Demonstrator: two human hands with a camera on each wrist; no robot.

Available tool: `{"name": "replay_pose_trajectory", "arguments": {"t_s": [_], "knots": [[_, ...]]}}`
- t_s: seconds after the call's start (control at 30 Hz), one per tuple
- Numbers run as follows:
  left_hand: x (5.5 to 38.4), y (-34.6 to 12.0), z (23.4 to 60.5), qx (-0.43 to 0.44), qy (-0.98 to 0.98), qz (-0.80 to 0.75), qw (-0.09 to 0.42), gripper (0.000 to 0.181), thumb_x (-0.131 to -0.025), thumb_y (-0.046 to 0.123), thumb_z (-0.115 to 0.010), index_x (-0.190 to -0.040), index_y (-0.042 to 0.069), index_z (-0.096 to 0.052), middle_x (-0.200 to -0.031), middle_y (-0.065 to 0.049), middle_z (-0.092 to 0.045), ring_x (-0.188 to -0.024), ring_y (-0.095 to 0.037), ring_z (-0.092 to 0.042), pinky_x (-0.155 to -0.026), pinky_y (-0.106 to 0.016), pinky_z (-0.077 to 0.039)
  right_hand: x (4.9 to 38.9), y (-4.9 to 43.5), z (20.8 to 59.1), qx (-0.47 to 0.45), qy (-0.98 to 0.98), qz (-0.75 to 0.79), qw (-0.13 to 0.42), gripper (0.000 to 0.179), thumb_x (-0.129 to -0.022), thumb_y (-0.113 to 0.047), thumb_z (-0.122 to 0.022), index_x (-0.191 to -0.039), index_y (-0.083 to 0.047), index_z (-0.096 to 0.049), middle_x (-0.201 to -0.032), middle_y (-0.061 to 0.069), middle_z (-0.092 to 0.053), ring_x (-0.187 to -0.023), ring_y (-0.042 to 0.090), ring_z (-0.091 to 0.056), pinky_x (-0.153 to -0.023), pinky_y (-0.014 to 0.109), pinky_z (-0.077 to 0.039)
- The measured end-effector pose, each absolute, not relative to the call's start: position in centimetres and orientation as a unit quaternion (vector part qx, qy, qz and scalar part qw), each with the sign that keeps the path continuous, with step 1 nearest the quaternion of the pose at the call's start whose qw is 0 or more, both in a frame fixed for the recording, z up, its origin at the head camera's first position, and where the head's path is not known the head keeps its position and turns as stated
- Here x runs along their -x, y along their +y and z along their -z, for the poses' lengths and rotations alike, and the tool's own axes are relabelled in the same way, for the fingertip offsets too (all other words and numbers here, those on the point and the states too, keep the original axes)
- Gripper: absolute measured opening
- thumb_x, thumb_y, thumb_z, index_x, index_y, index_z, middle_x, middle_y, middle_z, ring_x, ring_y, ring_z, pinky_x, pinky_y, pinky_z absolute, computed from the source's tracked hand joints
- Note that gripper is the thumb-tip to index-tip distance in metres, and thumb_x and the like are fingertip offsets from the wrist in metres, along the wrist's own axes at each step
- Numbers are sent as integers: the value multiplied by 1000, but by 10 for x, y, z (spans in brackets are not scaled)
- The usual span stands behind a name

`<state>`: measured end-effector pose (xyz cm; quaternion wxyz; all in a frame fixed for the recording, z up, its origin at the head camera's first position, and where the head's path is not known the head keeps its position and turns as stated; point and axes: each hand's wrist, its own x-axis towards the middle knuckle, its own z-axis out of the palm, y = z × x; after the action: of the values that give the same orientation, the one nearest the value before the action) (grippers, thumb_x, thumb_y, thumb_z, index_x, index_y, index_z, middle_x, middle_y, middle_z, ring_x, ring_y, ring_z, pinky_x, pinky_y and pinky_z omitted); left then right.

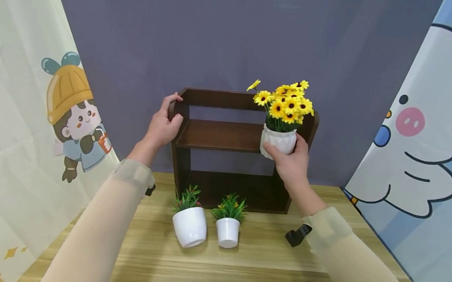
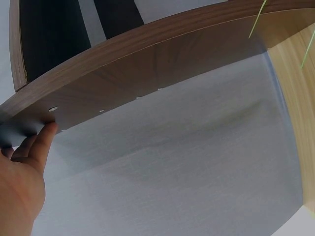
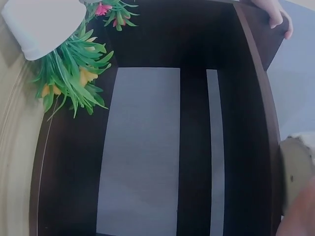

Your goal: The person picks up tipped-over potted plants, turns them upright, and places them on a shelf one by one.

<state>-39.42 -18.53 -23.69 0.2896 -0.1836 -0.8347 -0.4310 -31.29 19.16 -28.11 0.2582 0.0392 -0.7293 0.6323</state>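
Hands work at a dark wooden shelf [image 1: 220, 134] standing at the desk's [image 1: 266, 260] back edge: seen from the head, the left hand [image 1: 163, 125] curls its fingers over the shelf's upper left corner, while the right hand [image 1: 291, 160] grips a white pot of yellow flowers [image 1: 279, 139] at the right end of the middle board. Two small white potted plants [image 1: 190, 225] [image 1: 227, 231] stand on the desk just before the shelf. From the left wrist, fingertips [image 2: 47, 132] touch the shelf's side panel [image 2: 147, 64]. From the right wrist, the pot's [image 3: 298, 167] underside shows blurred at the shelf's edge; the grip itself cannot be told there.
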Motion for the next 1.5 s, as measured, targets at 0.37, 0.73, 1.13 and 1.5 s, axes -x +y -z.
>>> {"name": "replay_pose_trajectory", "arguments": {"t_s": [0.37,0.73,1.13,1.5], "knots": [[393,-186,237,181,-834,435,289,50,-105,22,-49,-153,34,-46,-181,9,-32,-116,-41,-62,-87,-48,-51,328,188,285,-10,-739,-604,298,95,-88,-37,-93,-162,-7,-42,-154,15,-55,-133,29,-57,-114,49,-50],[393,-187,237,184,-831,435,293,50,-105,21,-48,-153,32,-45,-181,8,-31,-123,-40,-61,-93,-51,-51,336,185,287,48,-769,-554,316,105,-85,-55,-91,-164,-12,-38,-156,16,-54,-145,37,-46,-126,61,-23],[391,-184,238,182,-830,438,295,50,-104,21,-50,-153,34,-47,-180,7,-34,-117,-42,-62,-90,-51,-51,331,184,297,13,-735,-598,318,97,-85,-33,-89,-160,-11,-32,-159,14,-38,-136,29,-46,-115,49,-45],[386,-187,237,189,-834,430,289,51,-105,21,-48,-154,33,-45,-181,7,-32,-93,-37,-60,-79,-42,-45,327,183,298,32,-772,-542,330,97,-90,-36,-85,-164,-8,-31,-161,19,-40,-147,35,-40,-123,54,-39]]}}
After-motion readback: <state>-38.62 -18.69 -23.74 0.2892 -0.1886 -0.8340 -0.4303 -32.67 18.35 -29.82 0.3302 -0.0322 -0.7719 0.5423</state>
